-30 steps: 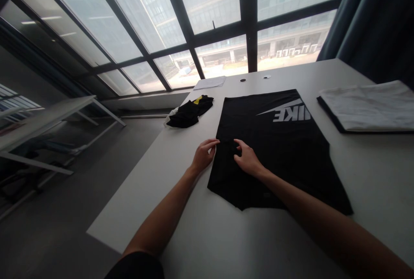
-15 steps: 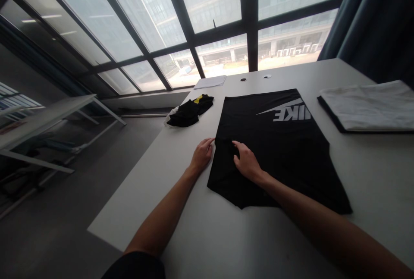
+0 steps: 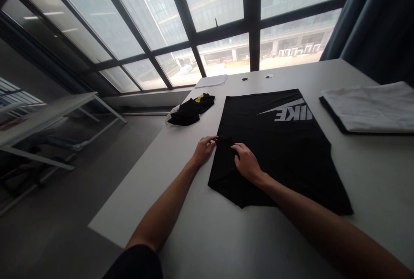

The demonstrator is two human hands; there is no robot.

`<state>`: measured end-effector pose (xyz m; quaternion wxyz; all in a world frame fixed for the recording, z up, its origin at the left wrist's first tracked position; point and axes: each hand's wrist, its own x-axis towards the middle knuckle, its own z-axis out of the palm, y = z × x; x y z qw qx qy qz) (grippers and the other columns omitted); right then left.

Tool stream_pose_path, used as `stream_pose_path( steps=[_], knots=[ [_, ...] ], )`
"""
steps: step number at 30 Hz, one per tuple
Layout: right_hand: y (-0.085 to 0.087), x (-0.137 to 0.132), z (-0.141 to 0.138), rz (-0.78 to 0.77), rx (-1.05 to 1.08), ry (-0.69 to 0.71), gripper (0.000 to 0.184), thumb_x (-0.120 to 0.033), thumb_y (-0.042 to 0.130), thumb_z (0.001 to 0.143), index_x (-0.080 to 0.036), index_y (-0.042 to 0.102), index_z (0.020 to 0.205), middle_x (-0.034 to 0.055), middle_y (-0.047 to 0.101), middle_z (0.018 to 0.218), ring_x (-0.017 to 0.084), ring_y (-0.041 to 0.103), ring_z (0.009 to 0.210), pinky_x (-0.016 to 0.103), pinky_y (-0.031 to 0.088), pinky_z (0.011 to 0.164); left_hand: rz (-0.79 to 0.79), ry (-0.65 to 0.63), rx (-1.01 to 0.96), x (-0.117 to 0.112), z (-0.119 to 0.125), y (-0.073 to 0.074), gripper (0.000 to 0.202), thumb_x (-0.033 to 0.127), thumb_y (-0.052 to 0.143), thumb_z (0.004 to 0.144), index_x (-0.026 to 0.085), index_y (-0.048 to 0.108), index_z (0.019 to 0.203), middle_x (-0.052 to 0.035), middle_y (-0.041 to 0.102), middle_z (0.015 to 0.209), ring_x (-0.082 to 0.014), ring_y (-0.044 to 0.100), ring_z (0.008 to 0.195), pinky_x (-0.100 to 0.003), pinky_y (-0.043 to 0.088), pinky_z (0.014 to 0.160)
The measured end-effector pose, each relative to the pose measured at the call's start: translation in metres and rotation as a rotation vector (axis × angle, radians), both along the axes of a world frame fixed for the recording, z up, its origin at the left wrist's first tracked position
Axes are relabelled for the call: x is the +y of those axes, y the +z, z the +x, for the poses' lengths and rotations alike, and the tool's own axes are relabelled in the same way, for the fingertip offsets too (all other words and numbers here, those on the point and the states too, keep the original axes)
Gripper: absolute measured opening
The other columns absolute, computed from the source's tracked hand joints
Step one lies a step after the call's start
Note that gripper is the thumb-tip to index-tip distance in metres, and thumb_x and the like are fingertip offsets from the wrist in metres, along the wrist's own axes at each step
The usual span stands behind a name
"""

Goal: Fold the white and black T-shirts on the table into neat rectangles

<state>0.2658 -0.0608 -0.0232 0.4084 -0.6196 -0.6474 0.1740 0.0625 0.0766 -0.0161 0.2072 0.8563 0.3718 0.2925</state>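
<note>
A black shirt (image 3: 274,154) with a grey NIKE print, upside down from here, lies flat on the white table (image 3: 155,175). At its left edge is my left hand (image 3: 204,149), fingers stretched toward the cloth and slightly apart, the fingertips touching the edge. My right hand (image 3: 247,162) rests over the left part of the shirt. Its fingers are bent, with a gap between thumb and forefinger. A small raised crease in the black cloth shows between the two hands. Whether either hand pinches any fabric is hard to see.
A crumpled black garment (image 3: 190,110) with yellow and white parts lies at the table's left edge. Behind it are white papers (image 3: 211,81). Folded white cloth (image 3: 371,106) with black beneath sits at right. Another table (image 3: 48,117) stands across the floor; windows line the back.
The left fingertips have parted and lifted a little at the shirt's edge. The right hand stays in nearly the same place. The view has shifted slightly.
</note>
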Motion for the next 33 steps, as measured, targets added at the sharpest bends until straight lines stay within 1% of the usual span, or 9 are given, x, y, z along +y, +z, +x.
stream_pose_path(
  steps=[3,7,9,12,15,19,26,30,33],
  knots=[
    [-0.001,0.001,0.0,0.026,0.006,0.021,0.044,-0.003,0.049,0.085,-0.016,0.067,0.123,0.0117,0.061,0.134,0.023,0.056,0.125,0.036,0.044,0.11,0.049,-0.041,-0.031,-0.006,0.004,0.006,0.033,0.021,0.054,0.096,0.024,0.069,0.124,-0.0068,0.068,0.119,-0.023,0.061,0.113,-0.042,0.049,0.103],
    [-0.002,0.001,0.001,0.054,0.009,0.034,0.04,-0.003,0.048,0.087,-0.014,0.071,0.118,0.0129,0.063,0.131,0.022,0.057,0.123,0.035,0.044,0.11,0.06,-0.216,0.027,-0.022,0.01,0.01,0.031,0.024,0.05,0.1,0.024,0.069,0.125,-0.0075,0.066,0.129,-0.0226,0.06,0.123,-0.042,0.046,0.11],
    [-0.002,0.001,0.002,0.058,-0.011,0.039,0.039,-0.003,0.047,0.087,-0.013,0.071,0.116,0.0127,0.065,0.129,0.022,0.058,0.12,0.035,0.044,0.109,0.052,-0.276,0.133,-0.031,0.011,0.009,0.035,0.027,0.052,0.101,0.025,0.064,0.134,-0.0074,0.061,0.14,-0.0239,0.053,0.134,-0.044,0.041,0.115],
    [-0.002,0.001,0.002,0.062,-0.052,0.052,0.04,-0.002,0.047,0.087,-0.014,0.072,0.115,0.0114,0.066,0.125,0.021,0.06,0.114,0.034,0.046,0.106,0.04,-0.33,0.301,-0.038,0.01,0.009,0.048,0.032,0.056,0.1,0.03,0.049,0.148,-0.0054,0.042,0.158,-0.0265,0.032,0.149,-0.051,0.029,0.122],
    [-0.002,0.0,0.003,0.057,-0.084,0.057,0.042,0.0,0.046,0.086,-0.016,0.072,0.115,0.0107,0.066,0.123,0.022,0.059,0.112,0.034,0.047,0.104,0.033,-0.334,0.373,-0.043,0.01,0.016,0.05,0.033,0.052,0.102,0.031,0.044,0.152,-0.0047,0.033,0.163,-0.0269,0.022,0.153,-0.054,0.023,0.123],
    [-0.002,0.0,0.002,0.056,-0.094,0.058,0.043,0.001,0.045,0.086,-0.015,0.072,0.115,0.0114,0.066,0.123,0.022,0.058,0.112,0.034,0.047,0.104,0.052,-0.309,0.383,-0.056,0.012,0.025,0.049,0.03,0.047,0.104,0.028,0.043,0.153,-0.0058,0.037,0.16,-0.026,0.024,0.152,-0.053,0.022,0.124],
    [-0.004,0.001,0.003,0.036,-0.116,0.059,0.047,0.004,0.042,0.084,-0.015,0.072,0.116,0.0116,0.066,0.124,0.022,0.057,0.114,0.033,0.047,0.104,0.001,-0.253,0.395,-0.08,0.004,0.005,0.055,0.035,0.045,0.105,0.029,0.032,0.158,-0.0064,0.028,0.164,-0.0262,0.018,0.154,-0.056,0.019,0.124],
    [-0.006,0.001,0.003,0.045,-0.12,0.061,0.049,0.004,0.04,0.085,-0.014,0.072,0.117,0.0122,0.066,0.126,0.022,0.057,0.115,0.034,0.047,0.105,-0.08,-0.238,0.293,-0.075,0.003,0.009,0.048,0.032,0.038,0.106,0.029,0.039,0.155,-0.0042,0.035,0.161,-0.0238,0.024,0.152,-0.052,0.022,0.124],
    [-0.007,0.001,0.003,0.033,-0.135,0.059,0.05,0.004,0.041,0.084,-0.016,0.072,0.118,0.0115,0.065,0.127,0.022,0.056,0.116,0.036,0.046,0.106,-0.044,-0.218,0.264,-0.074,0.002,0.011,0.047,0.029,0.037,0.106,0.029,0.042,0.153,-0.0046,0.039,0.159,-0.0239,0.027,0.151,-0.052,0.023,0.124]
  ],
)
